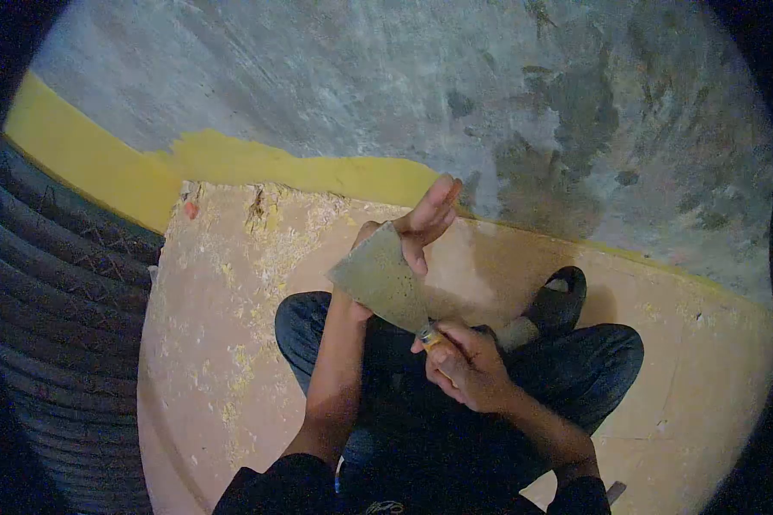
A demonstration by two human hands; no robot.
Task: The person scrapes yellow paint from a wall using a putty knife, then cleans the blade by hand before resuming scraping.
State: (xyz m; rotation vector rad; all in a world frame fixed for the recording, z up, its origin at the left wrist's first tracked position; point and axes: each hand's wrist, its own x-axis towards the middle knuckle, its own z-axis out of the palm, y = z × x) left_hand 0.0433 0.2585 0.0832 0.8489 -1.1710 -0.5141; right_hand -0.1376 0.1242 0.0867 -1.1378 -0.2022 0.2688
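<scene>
Grey wall [318,94], scraper [382,279] in right hand [472,373]

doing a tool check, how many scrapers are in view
1: the scraper, its handle in the right hand and its blade by the left hand. More could be hidden behind the legs.

You had a dark ribbed object [69,318] at your left, near a small reddish piece [191,210] on the yellow-flecked floor [206,292].

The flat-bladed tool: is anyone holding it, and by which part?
Yes, the right hand grips the scraper by its handle.
</scene>
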